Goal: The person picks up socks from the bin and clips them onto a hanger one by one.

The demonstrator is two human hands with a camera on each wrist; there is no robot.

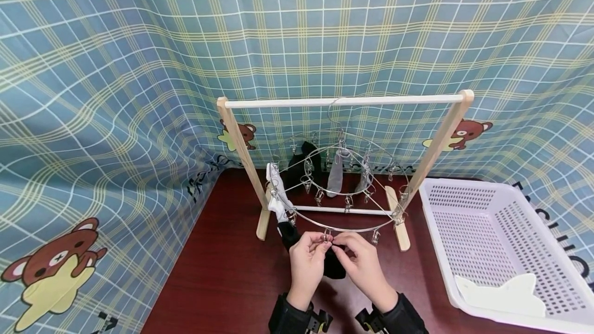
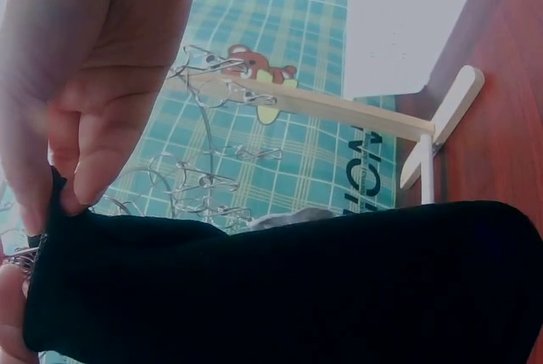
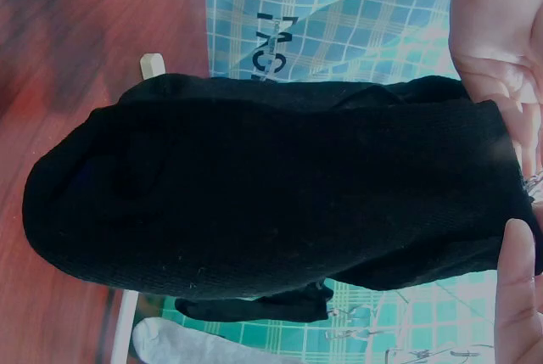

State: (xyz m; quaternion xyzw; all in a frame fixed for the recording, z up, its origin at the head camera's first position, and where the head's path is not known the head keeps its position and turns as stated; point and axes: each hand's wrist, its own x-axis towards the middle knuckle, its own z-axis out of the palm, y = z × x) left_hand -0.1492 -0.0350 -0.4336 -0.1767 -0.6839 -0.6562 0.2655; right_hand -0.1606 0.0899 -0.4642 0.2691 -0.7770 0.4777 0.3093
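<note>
In the head view my left hand (image 1: 307,262) pinches a wire clip (image 1: 327,236) at the front of the round metal hanger (image 1: 320,224). Beside it, my right hand (image 1: 364,261) pinches the cuff of a black sock (image 1: 335,266), its toe hanging down. The right wrist view shows this sock (image 3: 254,203) full length, cuff up at the clip and fingertips of both hands at its edges. Just left of the hands hangs another dark sock (image 1: 289,235). White socks (image 1: 278,187) hang on the ring's left side, grey socks (image 1: 335,178) and a black one (image 1: 303,166) further back.
The hanger hooks onto the white bar (image 1: 287,103) of a wooden stand. Several bare clips (image 1: 375,236) dangle from the rings. At the right stands a white plastic basket (image 1: 440,259) with a flat white piece (image 1: 503,295) in it. Plaid cloth (image 1: 139,92) surrounds the red-brown table (image 1: 204,267).
</note>
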